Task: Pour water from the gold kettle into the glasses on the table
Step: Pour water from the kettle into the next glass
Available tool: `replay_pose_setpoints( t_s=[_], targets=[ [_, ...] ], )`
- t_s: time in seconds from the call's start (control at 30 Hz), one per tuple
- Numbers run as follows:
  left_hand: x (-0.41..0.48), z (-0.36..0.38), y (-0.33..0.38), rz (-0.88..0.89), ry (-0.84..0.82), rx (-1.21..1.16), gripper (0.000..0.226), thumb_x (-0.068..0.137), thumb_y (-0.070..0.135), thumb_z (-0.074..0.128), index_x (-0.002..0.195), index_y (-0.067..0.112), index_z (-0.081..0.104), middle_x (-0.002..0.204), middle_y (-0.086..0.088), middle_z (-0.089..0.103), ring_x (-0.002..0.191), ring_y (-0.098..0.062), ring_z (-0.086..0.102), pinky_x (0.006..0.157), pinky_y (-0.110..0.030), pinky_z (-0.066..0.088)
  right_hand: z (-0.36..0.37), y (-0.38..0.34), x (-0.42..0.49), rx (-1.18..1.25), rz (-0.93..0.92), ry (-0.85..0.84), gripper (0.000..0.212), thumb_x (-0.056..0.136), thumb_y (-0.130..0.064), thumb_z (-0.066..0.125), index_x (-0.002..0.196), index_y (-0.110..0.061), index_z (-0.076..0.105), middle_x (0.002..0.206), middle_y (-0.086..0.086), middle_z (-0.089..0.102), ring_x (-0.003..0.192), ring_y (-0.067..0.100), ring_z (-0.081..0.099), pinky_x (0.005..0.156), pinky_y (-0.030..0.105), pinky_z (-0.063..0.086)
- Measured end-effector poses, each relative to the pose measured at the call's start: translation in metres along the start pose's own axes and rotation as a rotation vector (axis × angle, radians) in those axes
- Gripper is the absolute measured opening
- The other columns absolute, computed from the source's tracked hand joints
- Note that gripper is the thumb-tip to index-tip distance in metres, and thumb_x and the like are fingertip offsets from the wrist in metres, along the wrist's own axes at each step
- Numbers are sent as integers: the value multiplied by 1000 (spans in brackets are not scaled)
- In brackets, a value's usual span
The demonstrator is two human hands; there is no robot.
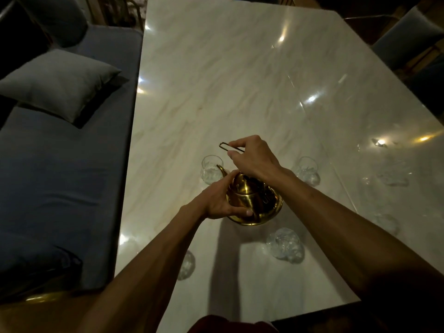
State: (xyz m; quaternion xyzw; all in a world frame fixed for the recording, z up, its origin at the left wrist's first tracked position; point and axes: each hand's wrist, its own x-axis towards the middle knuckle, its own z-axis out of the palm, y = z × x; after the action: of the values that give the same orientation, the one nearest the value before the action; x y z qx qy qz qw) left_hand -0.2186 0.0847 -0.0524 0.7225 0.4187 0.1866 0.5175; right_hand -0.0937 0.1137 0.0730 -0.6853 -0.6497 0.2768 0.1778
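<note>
The gold kettle (254, 203) is near the middle of the marble table (240, 80), tilted with its spout (221, 169) over the rim of a clear glass (211, 169). My right hand (252, 159) is closed on the kettle's thin wire handle above it. My left hand (223, 200) cups the kettle's left side and lid. Whether water is flowing I cannot tell. Other clear glasses stand around: one to the right (307, 171), one in front (286, 245), one partly hidden behind my left forearm (187, 265).
More glasses stand at the table's right side (386, 222). A blue bench (60, 188) with a grey cushion (57, 84) runs along the table's left edge. Chairs sit at the far right (408, 39). The far half of the table is bare marble.
</note>
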Motion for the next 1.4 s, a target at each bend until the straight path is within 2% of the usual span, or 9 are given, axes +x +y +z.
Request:
replay_pose_setpoints(
  t_s=[0.27,0.53,0.63,0.73,0.83,0.97,1.17,1.33,1.4],
  targets=[
    [-1,4,2,-1,-3,-8,107,74,39,93,158,33,27,150,6,53,127,-5,49,94,-8,37,-2,0,-1,-25,2,3,37,90,-24,63,126,-17,64,130,3,63,106,16,63,73,22,45],
    [0,4,2,-6,3,-5,108,74,40,92,160,31,27,152,4,53,129,-7,49,95,-8,36,-5,0,2,-36,0,-6,37,90,-25,63,126,-17,65,129,4,64,107,17,63,75,22,46],
    [1,3,3,-6,1,-7,105,75,38,92,159,31,28,151,4,54,131,-9,51,94,-4,35,-4,0,3,-37,5,-9,36,90,-26,63,126,-18,65,128,4,64,105,17,64,75,23,48],
    [1,2,4,-4,5,1,105,76,37,92,159,32,27,152,5,53,127,-4,48,90,1,33,-4,0,4,-34,6,-10,36,90,-26,63,125,-18,65,128,4,64,104,17,64,74,23,48],
    [2,2,4,-1,8,2,106,76,37,92,159,32,26,152,4,53,127,-3,48,91,-1,34,-6,0,5,-34,11,-9,37,90,-25,63,126,-18,65,128,4,64,108,17,63,74,22,45],
    [2,2,4,-7,6,4,107,75,39,92,160,31,26,153,3,53,132,-10,50,93,-4,34,-6,-2,5,-39,10,-7,37,90,-25,63,126,-18,65,129,3,63,105,16,63,71,22,44],
    [3,1,6,-2,4,7,107,75,39,92,159,33,26,152,4,53,126,-4,48,92,-4,35,-8,-1,5,-35,12,-7,37,90,-25,63,127,-17,64,129,3,63,109,17,62,73,22,43],
    [4,2,6,-9,-6,0,108,75,41,92,159,32,26,152,3,53,131,-10,51,101,-17,39,-8,0,5,-33,16,-4,37,90,-25,63,126,-17,64,128,3,64,107,16,63,73,22,45],
    [4,3,5,-13,-8,-3,107,75,40,91,159,32,26,152,3,53,129,-7,49,97,-11,37,-7,0,5,-35,15,-7,37,90,-25,63,126,-17,65,128,3,64,108,16,63,73,21,44]
  ],
)
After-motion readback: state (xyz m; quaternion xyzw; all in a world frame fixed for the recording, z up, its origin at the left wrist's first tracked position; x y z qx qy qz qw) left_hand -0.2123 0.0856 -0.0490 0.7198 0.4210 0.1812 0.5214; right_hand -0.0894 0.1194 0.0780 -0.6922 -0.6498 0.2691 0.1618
